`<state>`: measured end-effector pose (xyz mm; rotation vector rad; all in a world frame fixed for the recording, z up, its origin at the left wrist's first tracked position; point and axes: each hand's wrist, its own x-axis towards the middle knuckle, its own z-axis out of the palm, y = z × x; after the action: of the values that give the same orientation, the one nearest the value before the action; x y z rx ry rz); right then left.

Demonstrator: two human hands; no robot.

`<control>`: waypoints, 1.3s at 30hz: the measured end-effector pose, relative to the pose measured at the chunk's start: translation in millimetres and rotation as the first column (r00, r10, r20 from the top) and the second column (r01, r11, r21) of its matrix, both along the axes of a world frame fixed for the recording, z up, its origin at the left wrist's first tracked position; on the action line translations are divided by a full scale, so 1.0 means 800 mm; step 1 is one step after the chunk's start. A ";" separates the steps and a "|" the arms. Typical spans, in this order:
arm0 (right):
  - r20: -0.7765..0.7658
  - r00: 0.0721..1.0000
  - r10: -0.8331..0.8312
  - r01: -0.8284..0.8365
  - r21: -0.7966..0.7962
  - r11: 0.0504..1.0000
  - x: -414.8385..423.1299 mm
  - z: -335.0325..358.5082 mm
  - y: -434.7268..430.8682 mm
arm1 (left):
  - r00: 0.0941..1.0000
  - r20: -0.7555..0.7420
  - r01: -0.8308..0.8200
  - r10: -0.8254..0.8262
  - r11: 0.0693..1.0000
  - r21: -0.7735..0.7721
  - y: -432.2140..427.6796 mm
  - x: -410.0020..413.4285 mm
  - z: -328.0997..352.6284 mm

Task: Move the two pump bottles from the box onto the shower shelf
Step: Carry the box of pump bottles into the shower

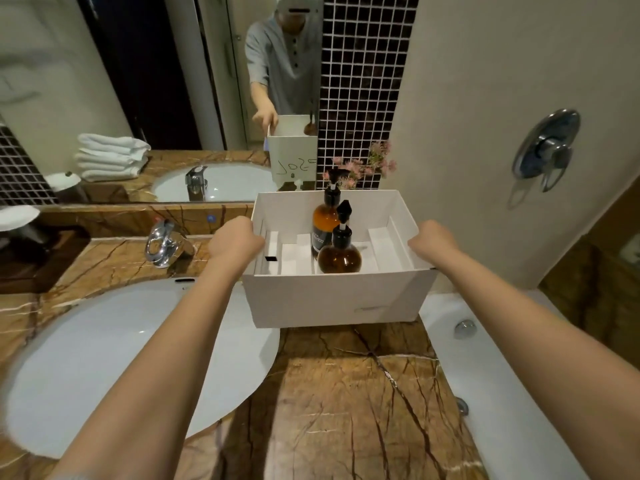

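I see the box (332, 299) toward the back of the table (329, 393), with the sink (104, 358) to its left and the bathtub (485, 375) to its right. Inside it, the front pump bottle (340, 258) stands just before the rear pump bottle (325, 221). My left hand (237, 239) is on the box's left wall, my right hand (427, 239) on its right wall.

Two pump bottles, both amber with black pumps: tall bottle (325, 221), round bottle (339, 259). One white box (339, 299). Two hands: left hand (239, 240), right hand (429, 242). One sink basin (104, 358). One chrome tap (162, 242). One wall mixer valve (547, 148). One bathtub (502, 393). One mirror (138, 81). One bunch of pink flowers (363, 166).
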<state>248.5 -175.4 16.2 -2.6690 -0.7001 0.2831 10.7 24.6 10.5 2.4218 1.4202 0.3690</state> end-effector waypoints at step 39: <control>0.104 0.955 -0.277 0.270 0.079 0.960 -0.033 0.379 -0.278 | 0.920 0.048 0.378 -0.390 0.911 0.167 -0.187 0.080 0.371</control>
<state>222.0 -397.9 319.1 -2.6934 -0.3559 0.0329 74.6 -125.2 307.7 2.6993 0.8765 0.4869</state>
